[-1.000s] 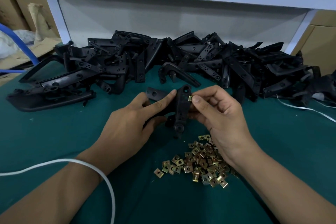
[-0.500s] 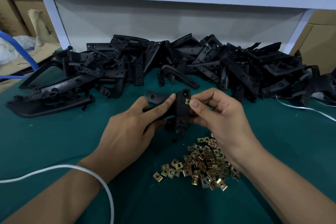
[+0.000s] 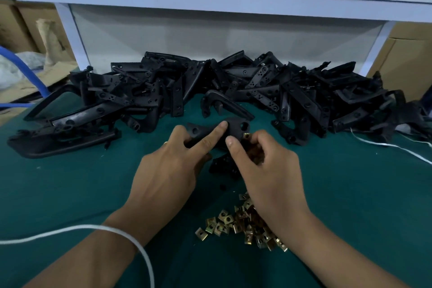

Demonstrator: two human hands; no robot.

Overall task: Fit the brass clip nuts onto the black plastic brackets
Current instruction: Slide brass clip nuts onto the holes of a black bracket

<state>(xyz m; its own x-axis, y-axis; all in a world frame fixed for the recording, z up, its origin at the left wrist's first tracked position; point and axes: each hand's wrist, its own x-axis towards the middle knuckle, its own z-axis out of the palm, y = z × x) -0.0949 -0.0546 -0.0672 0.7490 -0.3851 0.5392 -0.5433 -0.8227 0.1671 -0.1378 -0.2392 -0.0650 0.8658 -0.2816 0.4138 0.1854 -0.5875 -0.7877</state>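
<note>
Seen from the head camera, the left hand (image 3: 173, 166) gripped a black plastic bracket (image 3: 233, 131) just above the green surface (image 3: 70, 189), while the right hand (image 3: 264, 161) pinched a brass clip nut (image 3: 246, 135) at its edge. Squaring the clip to the edge before pushing would likely seat it cleanly.

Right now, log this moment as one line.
left hand holds bracket | right hand presses clip nut on | loose nuts near
</note>
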